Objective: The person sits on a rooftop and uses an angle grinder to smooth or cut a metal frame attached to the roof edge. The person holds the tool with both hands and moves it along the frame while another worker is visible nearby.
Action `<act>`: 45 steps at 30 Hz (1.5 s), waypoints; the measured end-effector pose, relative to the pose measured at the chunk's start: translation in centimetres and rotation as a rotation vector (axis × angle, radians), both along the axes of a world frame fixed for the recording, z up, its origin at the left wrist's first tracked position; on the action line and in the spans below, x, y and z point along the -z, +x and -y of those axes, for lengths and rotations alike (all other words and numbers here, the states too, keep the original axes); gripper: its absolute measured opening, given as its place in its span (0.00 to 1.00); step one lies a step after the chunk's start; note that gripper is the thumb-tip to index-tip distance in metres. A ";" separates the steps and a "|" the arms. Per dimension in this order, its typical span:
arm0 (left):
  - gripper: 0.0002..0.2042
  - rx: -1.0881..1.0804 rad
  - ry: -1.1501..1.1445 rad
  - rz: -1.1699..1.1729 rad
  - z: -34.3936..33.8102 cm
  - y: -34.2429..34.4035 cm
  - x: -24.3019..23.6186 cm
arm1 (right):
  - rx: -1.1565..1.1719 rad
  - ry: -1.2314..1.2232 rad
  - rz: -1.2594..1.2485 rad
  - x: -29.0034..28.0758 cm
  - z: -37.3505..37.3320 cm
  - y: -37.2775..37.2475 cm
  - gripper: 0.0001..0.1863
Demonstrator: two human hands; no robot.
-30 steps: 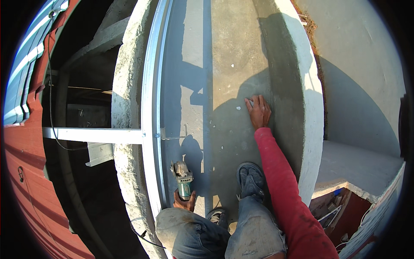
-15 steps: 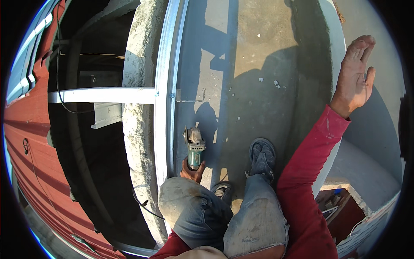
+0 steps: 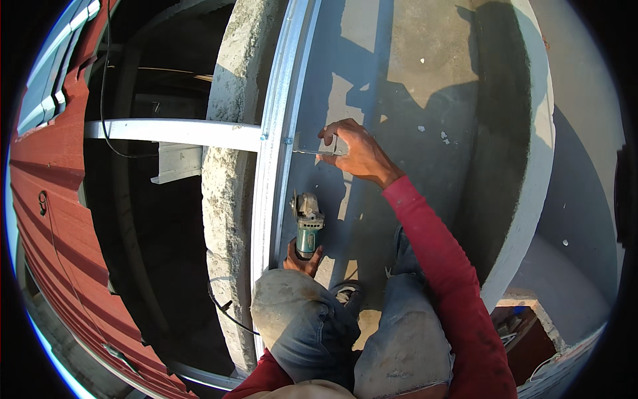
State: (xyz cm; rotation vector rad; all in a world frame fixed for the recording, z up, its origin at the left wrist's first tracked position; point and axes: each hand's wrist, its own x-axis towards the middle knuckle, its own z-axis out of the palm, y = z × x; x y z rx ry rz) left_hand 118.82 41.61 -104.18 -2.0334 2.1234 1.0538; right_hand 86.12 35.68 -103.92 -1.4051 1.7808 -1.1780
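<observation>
Grey metal, a thin bent rod [image 3: 307, 152], is touched at its free end by the right hand [image 3: 359, 149]. The fingers are curled around the bent part; how hard it is pinched cannot be told. The back of the hand is turned up. The right arm, covered by a red sleeve [image 3: 438, 246], is stretched forward from the lower right and slanted to the left. The rod is set against the right side of a long shiny beam [image 3: 276, 149].

A green grinder [image 3: 308, 233] is gripped at its back end by the left hand [image 3: 302, 263], with the fingers wrapped around it. It is held low beside the beam, just past the left knee [image 3: 289, 292], and its disc [image 3: 294, 203] is kept on the left side.

A long concrete trough [image 3: 412, 173] is spread under both hands, and small white bits [image 3: 444, 137] are scattered on its floor. It is edged on the right by a low wall [image 3: 531, 179]. At the lower right, something blue [image 3: 520, 310] is seen inside a rough-edged hole [image 3: 549, 326]; the other things in it are too small to be told.
</observation>
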 end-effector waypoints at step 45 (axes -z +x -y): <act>0.32 0.153 -0.280 -0.016 -0.3 4.2 3.8 | -0.044 -0.125 -0.471 -4.4 -0.1 -0.8 0.12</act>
